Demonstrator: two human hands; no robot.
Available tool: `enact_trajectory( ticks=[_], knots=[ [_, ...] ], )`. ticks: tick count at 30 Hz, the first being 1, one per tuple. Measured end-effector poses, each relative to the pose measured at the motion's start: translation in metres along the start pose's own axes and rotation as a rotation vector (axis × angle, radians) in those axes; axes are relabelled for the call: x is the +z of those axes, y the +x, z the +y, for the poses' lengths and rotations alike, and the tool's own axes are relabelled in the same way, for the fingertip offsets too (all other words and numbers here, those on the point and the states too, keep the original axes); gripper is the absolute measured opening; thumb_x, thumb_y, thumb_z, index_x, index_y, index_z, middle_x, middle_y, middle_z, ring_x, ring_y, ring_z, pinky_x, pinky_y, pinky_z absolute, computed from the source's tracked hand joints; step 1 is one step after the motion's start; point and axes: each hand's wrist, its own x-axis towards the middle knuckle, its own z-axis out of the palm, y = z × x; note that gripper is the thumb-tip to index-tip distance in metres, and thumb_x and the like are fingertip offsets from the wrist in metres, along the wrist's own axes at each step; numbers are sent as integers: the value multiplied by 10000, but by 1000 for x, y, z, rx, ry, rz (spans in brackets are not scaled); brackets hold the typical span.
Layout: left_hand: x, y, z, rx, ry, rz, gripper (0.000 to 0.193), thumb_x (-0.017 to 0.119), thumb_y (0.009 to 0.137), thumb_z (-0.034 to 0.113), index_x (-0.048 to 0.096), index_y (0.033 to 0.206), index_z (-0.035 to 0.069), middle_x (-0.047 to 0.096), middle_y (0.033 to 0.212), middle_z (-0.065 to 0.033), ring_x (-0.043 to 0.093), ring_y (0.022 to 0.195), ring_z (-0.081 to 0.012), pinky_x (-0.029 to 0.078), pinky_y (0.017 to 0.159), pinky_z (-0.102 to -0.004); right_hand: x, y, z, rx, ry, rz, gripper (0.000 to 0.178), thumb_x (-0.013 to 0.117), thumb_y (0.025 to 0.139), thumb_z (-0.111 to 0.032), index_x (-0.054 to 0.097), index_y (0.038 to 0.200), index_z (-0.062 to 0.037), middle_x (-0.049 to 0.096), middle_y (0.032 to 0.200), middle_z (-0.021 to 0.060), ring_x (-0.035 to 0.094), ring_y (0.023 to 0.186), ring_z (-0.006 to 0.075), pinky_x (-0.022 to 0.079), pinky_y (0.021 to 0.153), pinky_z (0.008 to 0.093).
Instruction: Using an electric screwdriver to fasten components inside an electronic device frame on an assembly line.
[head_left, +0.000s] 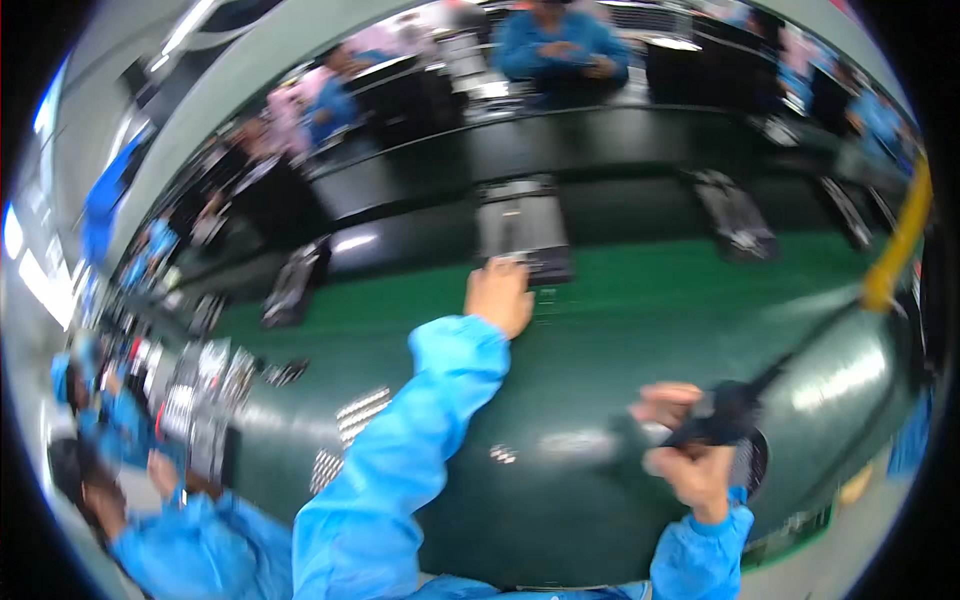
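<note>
My left hand (499,297) reaches far forward, fingers stretched over the near edge of a flat grey-and-black device unit (522,225). The fingertips touch that edge; the thumb is hard to see. The unit lies on the dark belt beyond the green work surface (560,400). At the right, my right hand (692,455) is closed around a black handheld tool (718,412), blurred by motion. A dark cord (800,347) runs from it up toward a yellow post. The tool's tip cannot be made out. Small light pieces (502,454) lie between my arms.
More flat units rest along the belt, one to the left (296,283) and one to the right (735,215). A yellow post (898,245) stands at the right. Light perforated trays (362,412) lie by my left forearm. A person in blue (190,535) works close on the left.
</note>
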Motion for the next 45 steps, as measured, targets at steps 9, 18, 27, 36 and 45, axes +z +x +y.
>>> enact_trajectory(
  ticks=[9,18,27,36,45],
  knots=[
    [21,34,105,312,-274,-136,565,606,851,351,488,1257,-24,391,1378,-236,324,1313,-371,275,1072,-482,36,7,5,-6,274,-153,423,692,780,-108,496,1140,-5,611,700,66,555,609,93,459,582,254],
    [69,146,197,477,-188,-55,618,637,816,337,432,1305,19,362,1404,-211,338,1307,-358,286,1054,-516,32,9,22,-238,316,-122,506,695,768,-75,439,1203,-37,622,717,93,605,575,174,464,537,287],
    [58,191,232,399,174,-184,725,581,607,55,380,1301,-8,422,1358,-179,449,1208,-351,379,1009,-425,15,9,11,-120,242,108,211,660,707,-120,585,892,-51,584,626,166,585,587,339,456,531,405],
    [29,113,143,427,-131,103,534,500,598,-39,562,1128,-26,573,1159,-235,531,1088,-403,407,980,-421,24,10,36,-231,180,103,427,653,699,-61,477,1088,-48,593,669,148,605,570,328,457,508,391],
    [-17,-110,40,215,-427,-26,473,644,727,215,579,1167,55,550,1238,-176,480,1206,-339,331,1031,-481,26,18,27,-284,81,175,376,640,669,-24,497,1018,-25,633,740,165,643,654,342,510,561,380]
  ],
)
